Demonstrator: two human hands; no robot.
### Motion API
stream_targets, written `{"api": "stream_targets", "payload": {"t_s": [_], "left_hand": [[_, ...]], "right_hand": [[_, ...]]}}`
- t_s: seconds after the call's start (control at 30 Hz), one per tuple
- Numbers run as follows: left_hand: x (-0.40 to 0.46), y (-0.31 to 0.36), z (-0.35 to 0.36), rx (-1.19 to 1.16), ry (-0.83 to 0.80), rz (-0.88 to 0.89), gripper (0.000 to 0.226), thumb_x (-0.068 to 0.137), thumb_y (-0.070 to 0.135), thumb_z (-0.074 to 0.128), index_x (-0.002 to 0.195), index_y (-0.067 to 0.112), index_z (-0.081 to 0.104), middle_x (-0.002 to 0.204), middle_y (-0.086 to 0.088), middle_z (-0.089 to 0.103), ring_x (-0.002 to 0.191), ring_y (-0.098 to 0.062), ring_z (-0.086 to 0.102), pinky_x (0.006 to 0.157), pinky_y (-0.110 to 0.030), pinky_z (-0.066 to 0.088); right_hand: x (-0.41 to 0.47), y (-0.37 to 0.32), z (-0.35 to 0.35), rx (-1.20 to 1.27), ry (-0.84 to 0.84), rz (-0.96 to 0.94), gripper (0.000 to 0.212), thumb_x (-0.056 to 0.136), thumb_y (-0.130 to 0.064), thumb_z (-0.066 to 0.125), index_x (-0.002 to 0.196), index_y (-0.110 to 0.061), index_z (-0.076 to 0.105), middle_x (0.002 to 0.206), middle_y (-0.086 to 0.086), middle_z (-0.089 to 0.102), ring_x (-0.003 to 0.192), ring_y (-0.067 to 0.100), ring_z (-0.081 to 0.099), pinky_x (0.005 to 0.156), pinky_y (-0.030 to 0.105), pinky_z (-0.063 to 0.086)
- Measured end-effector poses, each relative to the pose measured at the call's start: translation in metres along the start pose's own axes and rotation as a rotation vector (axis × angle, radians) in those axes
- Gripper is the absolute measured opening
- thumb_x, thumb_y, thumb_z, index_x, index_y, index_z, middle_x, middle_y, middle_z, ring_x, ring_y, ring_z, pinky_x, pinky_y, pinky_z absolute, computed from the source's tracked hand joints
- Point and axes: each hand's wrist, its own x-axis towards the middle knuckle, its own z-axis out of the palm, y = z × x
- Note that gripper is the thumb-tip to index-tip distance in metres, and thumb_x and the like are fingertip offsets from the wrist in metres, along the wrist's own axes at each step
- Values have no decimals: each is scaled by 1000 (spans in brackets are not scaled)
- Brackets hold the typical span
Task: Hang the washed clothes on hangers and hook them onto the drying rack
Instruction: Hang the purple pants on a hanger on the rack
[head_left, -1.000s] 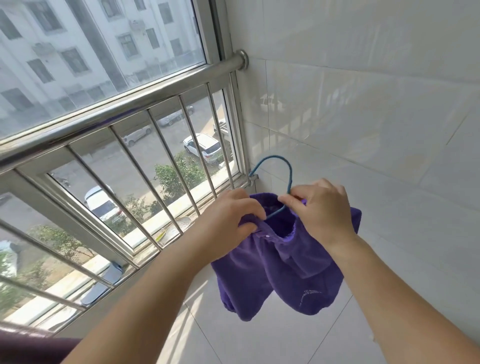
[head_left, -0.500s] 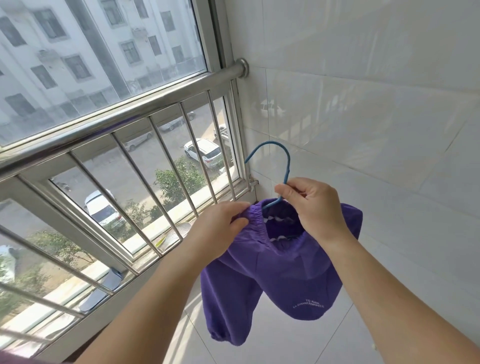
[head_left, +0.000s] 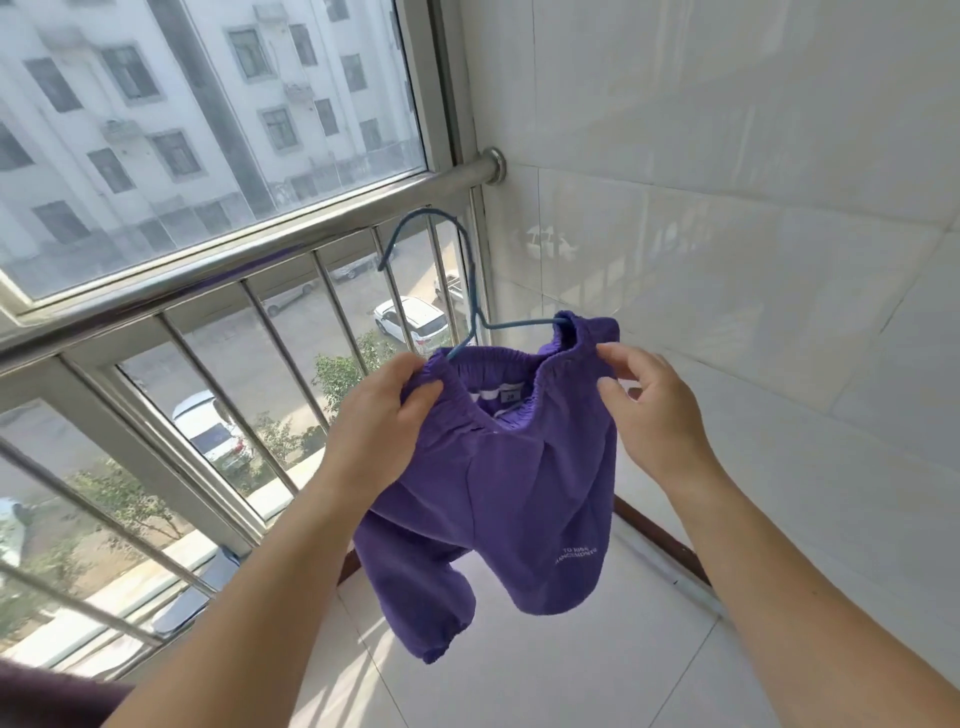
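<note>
Gripping the purple pants (head_left: 519, 499) waistband, left hand (head_left: 384, 415) holds them on the blue hanger (head_left: 470, 291); right hand (head_left: 654, 410) open, fingertips touching the fabric.

Small white lettering is printed on one leg of the purple trousers (head_left: 519, 499); only "TO" can be read.

Home, enclosed upper-floor balcony: white tiled wall (head_left: 753, 218) and floor (head_left: 545, 686), steel railing (head_left: 270, 260) with bars before a large window (head_left: 208, 119); apartment block (head_left: 130, 78), parked cars (head_left: 413, 322) and trees (head_left: 337, 371) seen below outside.
</note>
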Motion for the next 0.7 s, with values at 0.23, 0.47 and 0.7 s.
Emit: {"api": "stream_targets", "payload": {"t_s": [0.23,0.47,0.7], "left_hand": [[-6,9,-17,-177,67,-17,10,89,16,54,90,24,59,80,4,64,74,-11,57,63,-16,41],[-14,12,-30,-385,26,-38,30,89,11,54,97,39,61,91,8,69,85,-11,64,73,-24,51],[-24,1,-37,-395,30,-67,37,88,9,56,89,45,65,86,9,71,86,-16,65,81,-36,54]], "right_hand": [[10,-20,12,29,42,-124,47,84,-10,61,127,-21,47,118,3,53,101,13,56,90,27,47],[31,-38,12,-149,112,-196,39,80,-32,67,117,-27,56,107,5,46,93,24,58,80,43,52],[41,-44,1,-364,42,-406,16,87,-24,58,100,-17,65,94,6,57,90,24,54,66,28,36]]}}
